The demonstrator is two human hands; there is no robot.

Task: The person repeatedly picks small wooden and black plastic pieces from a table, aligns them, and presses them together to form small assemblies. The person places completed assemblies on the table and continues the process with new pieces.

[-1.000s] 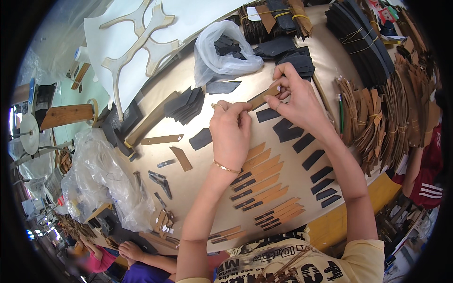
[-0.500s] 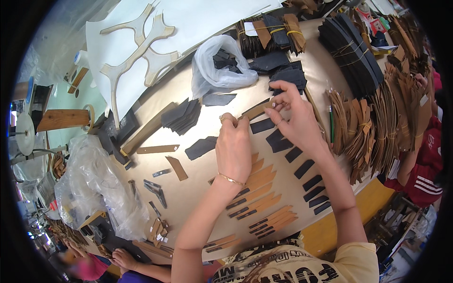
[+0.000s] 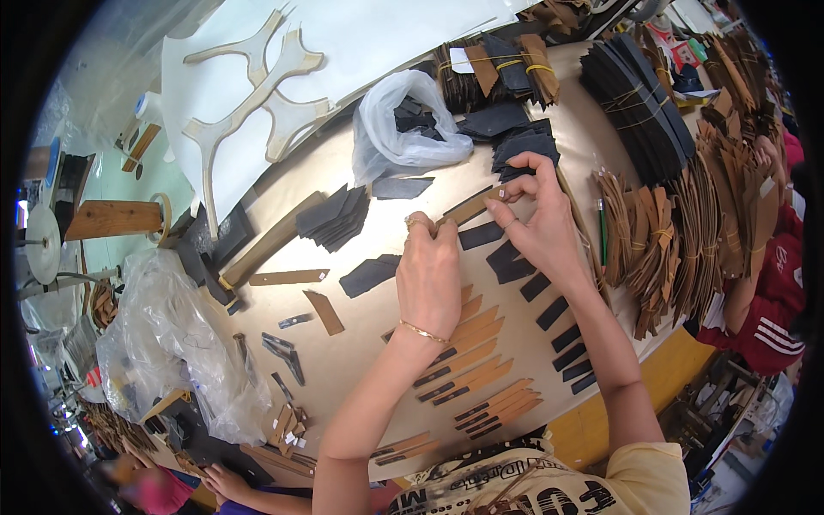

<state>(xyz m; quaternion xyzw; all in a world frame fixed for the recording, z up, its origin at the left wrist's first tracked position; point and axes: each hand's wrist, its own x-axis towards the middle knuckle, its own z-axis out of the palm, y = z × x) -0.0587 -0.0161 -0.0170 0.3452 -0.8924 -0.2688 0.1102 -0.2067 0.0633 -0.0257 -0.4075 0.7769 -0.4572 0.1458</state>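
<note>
A narrow brown leather strip (image 3: 475,206) with a dark edge and a small white mark at one end is stretched between my two hands. My left hand (image 3: 427,279) pinches its near-left end, those fingertips partly hidden behind the knuckles. At the other end, my right hand (image 3: 542,219) grips it between thumb and fingers. Just under the strip lies a black rectangular piece (image 3: 481,234), with another black piece (image 3: 510,263) beside it. Below my hands, tan strips with black ends (image 3: 476,330) lie in overlapping rows. Short black pieces (image 3: 554,313) run in a line under my right forearm.
A white plastic bag (image 3: 371,129) of black scraps stands beyond my hands. Black pieces (image 3: 333,221) are fanned out on the left, near clips (image 3: 283,356) and a clear plastic heap (image 3: 172,343). Bundled brown strips (image 3: 687,232) line the right, where a co-worker's red sleeve (image 3: 768,300) shows.
Both hands keep hold of the strip and have barely moved. The right fingers curl a little differently at its end. The whole view has shifted slightly.
</note>
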